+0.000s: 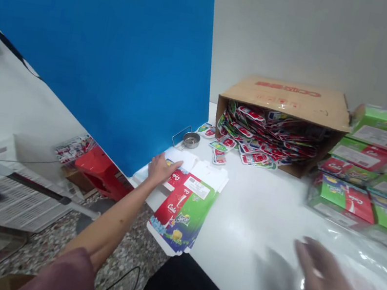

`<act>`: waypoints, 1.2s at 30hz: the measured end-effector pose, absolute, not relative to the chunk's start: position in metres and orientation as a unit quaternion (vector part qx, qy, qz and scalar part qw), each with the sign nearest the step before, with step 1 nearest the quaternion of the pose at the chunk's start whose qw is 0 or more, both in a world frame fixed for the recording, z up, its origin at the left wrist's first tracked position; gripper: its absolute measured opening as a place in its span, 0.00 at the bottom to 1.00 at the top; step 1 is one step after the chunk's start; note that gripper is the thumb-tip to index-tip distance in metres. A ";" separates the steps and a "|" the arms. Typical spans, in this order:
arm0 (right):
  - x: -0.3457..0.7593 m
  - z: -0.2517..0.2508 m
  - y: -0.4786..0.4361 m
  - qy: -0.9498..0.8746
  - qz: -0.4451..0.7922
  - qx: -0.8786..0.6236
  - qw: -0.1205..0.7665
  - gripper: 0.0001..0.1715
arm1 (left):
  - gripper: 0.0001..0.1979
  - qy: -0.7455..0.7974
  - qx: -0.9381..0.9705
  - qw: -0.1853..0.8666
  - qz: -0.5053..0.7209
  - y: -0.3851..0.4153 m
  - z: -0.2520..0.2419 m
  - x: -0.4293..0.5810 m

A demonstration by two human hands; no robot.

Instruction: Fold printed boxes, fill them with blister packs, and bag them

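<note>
My left hand (160,169) is closed over the edge of a flat printed carton (171,181) at the table's left side, its thumb lying across the top. Overlapping this, a stack of flat carton blanks (182,215), red, green and blue with Cola and Sprite prints, reaches past the front table edge. White flaps show at the stack's far end. Blurred by motion, my right hand (323,288) hovers above the right side of the table near clear plastic wrap (371,279). Its fingers are stretched with the thumb apart, and nothing shows in them.
A cardboard box (286,98) lies on its side, spilling small printed packets (257,141). Filled cartons (365,159) are piled at the right. Near a small metal cup (191,139) stands a large blue panel (114,42). A red bin (102,169) is below left.
</note>
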State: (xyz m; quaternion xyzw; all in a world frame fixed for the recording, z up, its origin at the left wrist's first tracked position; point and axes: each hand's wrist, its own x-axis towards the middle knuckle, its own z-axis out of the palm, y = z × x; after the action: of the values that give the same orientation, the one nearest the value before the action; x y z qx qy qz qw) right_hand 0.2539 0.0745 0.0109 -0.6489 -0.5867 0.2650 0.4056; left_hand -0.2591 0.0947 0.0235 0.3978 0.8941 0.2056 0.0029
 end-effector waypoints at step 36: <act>-0.004 0.004 0.091 -0.589 0.466 -0.613 0.247 0.39 | 0.34 0.876 0.436 0.027 0.205 0.101 0.019 -0.240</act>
State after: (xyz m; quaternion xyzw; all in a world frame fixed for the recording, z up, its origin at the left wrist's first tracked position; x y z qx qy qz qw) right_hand -0.0044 0.0910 0.0036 -0.6126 -0.5889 0.4658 0.2471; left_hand -0.2403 0.1011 0.0189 0.4362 0.8758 0.2049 0.0269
